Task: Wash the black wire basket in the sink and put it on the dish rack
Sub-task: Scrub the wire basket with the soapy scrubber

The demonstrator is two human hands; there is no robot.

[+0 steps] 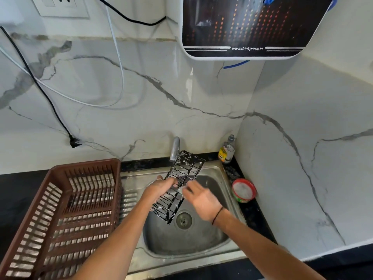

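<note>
The black wire basket (182, 170), long and narrow and flecked with white soap foam, hangs tilted over the steel sink (203, 245). Its far end reaches up beside the tap (174, 148); its near end points at the drain (183, 220). My left hand (158, 188) grips the basket's left side near its middle. My right hand (201, 198) is against the basket's right side, fingers curled at the wires; a small pale thing shows at the fingertips, too blurred to name. The brown plastic dish rack (60, 215) stands on the counter left of the sink.
A clear bottle of dish liquid (227, 150) stands at the sink's back right corner. A red-rimmed round tub (243, 190) sits on the black counter right of the sink. A loose black plug (75, 142) hangs on the marble wall at left. A water purifier (252, 27) hangs overhead.
</note>
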